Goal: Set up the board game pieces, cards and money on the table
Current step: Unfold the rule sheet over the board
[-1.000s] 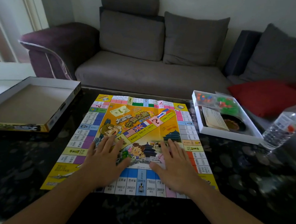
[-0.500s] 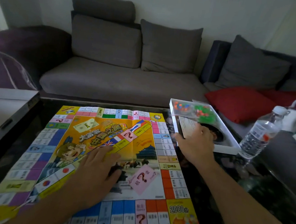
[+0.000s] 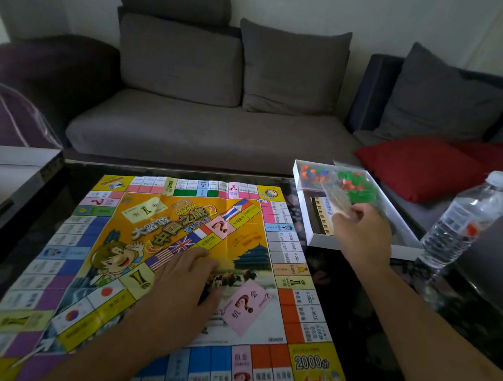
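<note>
Grey sofa (image 3: 171, 135) across the back, with grey cushions and a red cushion (image 3: 419, 168) at the right end. Dark glossy surface (image 3: 355, 299) in front of it. Spread flat over most of that surface: the paper board (image 3: 184, 215), creased along its folds, yellow centre, coloured squares round the edge, a pink question-mark panel near the middle.

Partly in view at the far left edge: a lid (image 3: 12, 175), lying with its inside up. To the right of the board, just beside its far right corner: a white box (image 3: 359, 244) on the surface. Inside the box, at the far end: clear bags of pieces (image 3: 354, 182), red, blue and green. Nearer in the box: a card stack (image 3: 324, 215), only partly visible behind the hand. Right of the box, upright and near it: a water bottle (image 3: 460, 223).

Left hand (image 3: 179, 286) palm down on the middle of the board, fingers straight and flat, pressing the paper. Right hand (image 3: 359, 232) over the box, fingers curled, pinching the clear plastic of a bag at its near edge; bag raised slightly or resting in the box, impossible to tell which.
</note>
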`<action>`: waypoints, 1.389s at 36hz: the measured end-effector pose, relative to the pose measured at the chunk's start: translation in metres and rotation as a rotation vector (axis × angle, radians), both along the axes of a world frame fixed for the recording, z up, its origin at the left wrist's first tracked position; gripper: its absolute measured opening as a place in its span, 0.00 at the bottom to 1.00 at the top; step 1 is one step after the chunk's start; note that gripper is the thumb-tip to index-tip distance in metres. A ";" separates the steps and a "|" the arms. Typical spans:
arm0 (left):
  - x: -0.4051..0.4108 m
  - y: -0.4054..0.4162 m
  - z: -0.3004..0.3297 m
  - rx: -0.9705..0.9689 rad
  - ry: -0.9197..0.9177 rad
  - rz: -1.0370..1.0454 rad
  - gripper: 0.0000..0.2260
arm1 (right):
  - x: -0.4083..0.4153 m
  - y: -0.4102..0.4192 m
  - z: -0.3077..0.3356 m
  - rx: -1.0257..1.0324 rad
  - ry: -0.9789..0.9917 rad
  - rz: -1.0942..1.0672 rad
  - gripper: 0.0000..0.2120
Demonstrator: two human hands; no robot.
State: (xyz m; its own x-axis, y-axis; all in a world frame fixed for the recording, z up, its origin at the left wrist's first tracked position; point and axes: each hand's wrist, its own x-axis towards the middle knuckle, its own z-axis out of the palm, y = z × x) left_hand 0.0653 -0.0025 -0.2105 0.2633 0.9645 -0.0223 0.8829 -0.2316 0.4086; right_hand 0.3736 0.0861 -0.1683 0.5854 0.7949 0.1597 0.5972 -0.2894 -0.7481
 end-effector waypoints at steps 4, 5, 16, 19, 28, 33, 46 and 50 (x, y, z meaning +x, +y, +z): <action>-0.002 0.000 -0.001 0.033 -0.055 0.003 0.21 | 0.010 -0.003 0.002 0.085 0.108 -0.016 0.17; -0.003 0.000 -0.001 0.036 -0.066 0.007 0.20 | 0.012 -0.006 0.002 0.097 0.126 -0.020 0.13; -0.009 -0.015 0.004 0.061 -0.146 0.015 0.14 | 0.007 -0.006 -0.002 -0.045 0.023 0.094 0.22; -0.009 -0.015 0.005 0.071 -0.133 0.004 0.14 | 0.009 0.009 -0.018 -0.138 -0.119 0.073 0.32; -0.002 -0.006 0.002 0.067 -0.086 -0.031 0.16 | 0.006 0.000 -0.016 -0.163 -0.331 0.015 0.12; -0.002 -0.004 0.004 0.062 -0.125 -0.031 0.13 | 0.013 -0.012 -0.002 -0.018 -0.344 -0.055 0.12; -0.019 -0.001 0.059 -0.392 -1.236 0.497 0.19 | -0.099 -0.089 0.059 0.099 0.473 0.704 0.12; -0.037 -0.019 0.086 -0.514 -1.513 0.487 0.22 | -0.133 -0.107 0.048 -0.039 0.511 0.887 0.13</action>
